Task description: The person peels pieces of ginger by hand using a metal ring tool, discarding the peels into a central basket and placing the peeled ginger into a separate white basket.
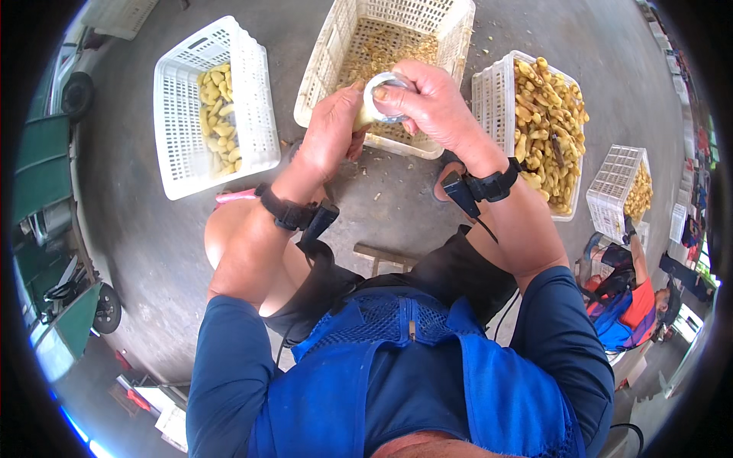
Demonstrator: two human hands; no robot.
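Note:
My left hand [335,123] holds a pale yellow peeled root piece [363,117], which looks like ginger, above the middle crate. Gripped in my right hand [429,106] is a ring-shaped metal tool [372,97], pressed against that piece; its working edge is hidden. Below both hands stands a white plastic crate [338,54] with brown peelings [381,51] on its bottom. Left of it, another white crate [172,137] holds pale peeled pieces [217,114]. The white crate [492,97] on the right is heaped with brownish-yellow unpeeled roots [547,126].
A wooden stool [383,253] shows between my legs. At the far right a co-worker [635,312] sits by a smaller crate [613,177] of roots. A green wheeled vehicle [46,154] stands along the left edge. Bits of peel lie on the concrete floor [378,214].

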